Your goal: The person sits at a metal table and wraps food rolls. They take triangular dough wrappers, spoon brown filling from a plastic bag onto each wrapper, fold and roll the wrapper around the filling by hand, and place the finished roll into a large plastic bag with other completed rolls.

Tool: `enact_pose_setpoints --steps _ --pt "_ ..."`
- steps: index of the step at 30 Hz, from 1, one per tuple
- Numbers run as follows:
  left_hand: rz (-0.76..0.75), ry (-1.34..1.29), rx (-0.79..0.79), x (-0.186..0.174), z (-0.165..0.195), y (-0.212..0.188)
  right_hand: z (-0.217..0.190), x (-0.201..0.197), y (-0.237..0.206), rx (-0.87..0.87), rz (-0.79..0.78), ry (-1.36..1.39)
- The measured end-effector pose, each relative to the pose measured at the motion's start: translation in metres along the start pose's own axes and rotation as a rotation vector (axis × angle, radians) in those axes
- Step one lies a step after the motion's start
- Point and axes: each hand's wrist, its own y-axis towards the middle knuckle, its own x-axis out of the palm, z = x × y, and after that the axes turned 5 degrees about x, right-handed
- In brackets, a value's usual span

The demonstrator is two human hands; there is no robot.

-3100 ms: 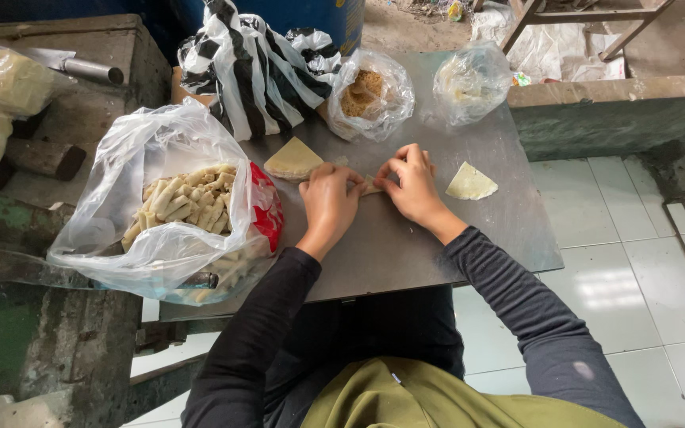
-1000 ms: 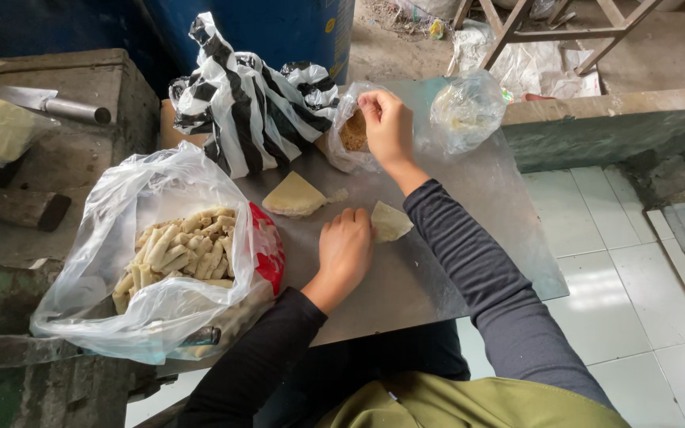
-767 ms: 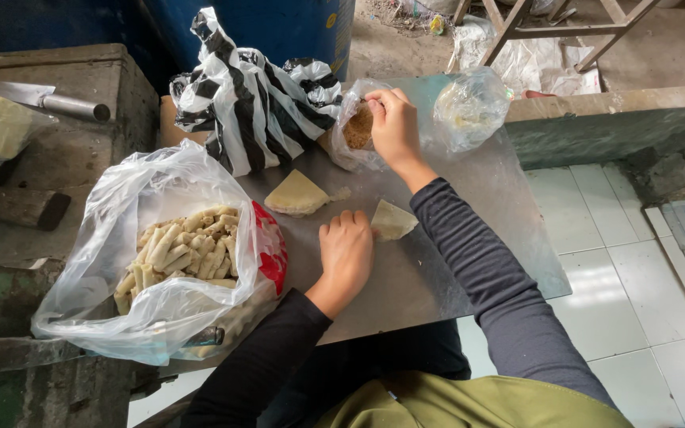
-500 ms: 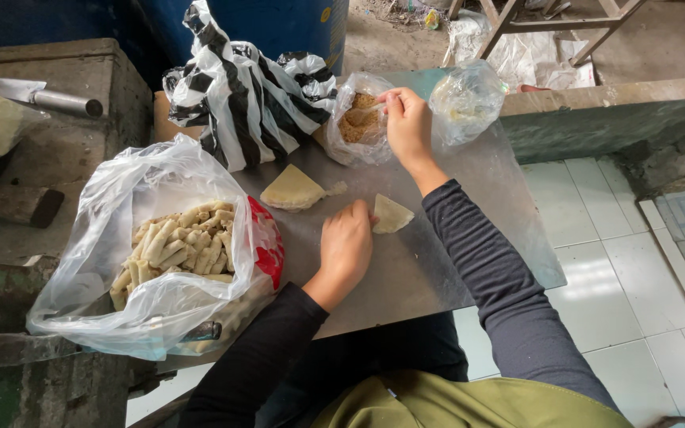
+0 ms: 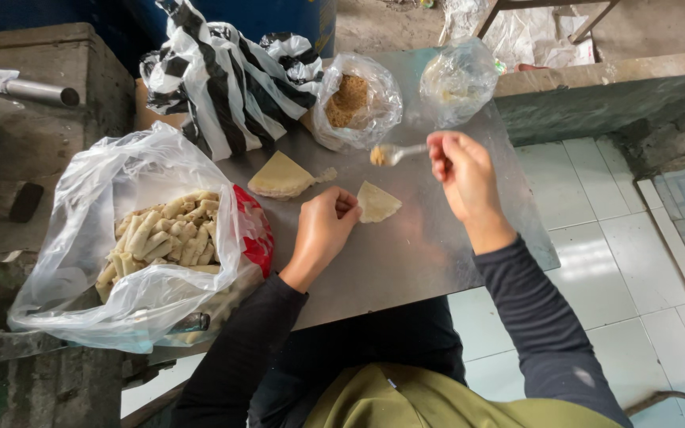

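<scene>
At far left a clear plastic bag (image 5: 81,261) lies open on the metal table (image 5: 422,261), filled with pale rolled pastries (image 5: 164,238). Just right of it a stack of triangular wrappers (image 5: 279,176) lies flat. The left hand (image 5: 323,230) rests on the table in a loose fist, knuckles touching the left edge of a single wrapper (image 5: 376,202), whose rounded edge faces the person. Above it a spoon (image 5: 396,153) runs roughly horizontal, its loaded bowl pointing left, handle pinched in the fingertips of the right hand (image 5: 463,174). Behind stands a bag of brown filling (image 5: 352,99), near the spoon.
</scene>
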Motion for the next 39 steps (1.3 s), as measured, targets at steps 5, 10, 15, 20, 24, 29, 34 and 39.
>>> enact_pose_setpoints --steps 5,10,15,20,24,29,34,39 --pt "0.024 -0.074 0.024 0.005 -0.007 0.003 0.027 -0.008 -0.05 0.045 0.064 -0.112" --pt "0.033 -0.081 0.029 0.006 -0.014 0.006 0.038 0.009 -0.084 -0.233 0.064 -0.501" --pt "0.013 -0.182 -0.043 0.008 -0.017 0.009 0.03 0.027 -0.111 -0.602 -0.103 -0.941" --pt "0.022 -0.155 0.0 0.008 -0.015 0.008 0.023 0.029 -0.12 -0.811 -0.318 -1.151" --pt "0.019 -0.189 -0.043 0.007 -0.011 0.007 0.02 0.019 -0.124 -0.762 -0.25 -1.138" --pt "0.021 -0.217 -0.015 0.008 -0.007 0.005 0.021 0.008 -0.118 -0.568 0.036 -0.88" --pt "0.022 -0.154 0.099 0.011 -0.006 0.0 0.006 0.004 -0.055 -0.263 0.023 -0.078" --pt "0.042 -0.042 0.209 0.016 -0.003 -0.004 -0.001 0.058 0.04 -0.481 0.015 -0.418"
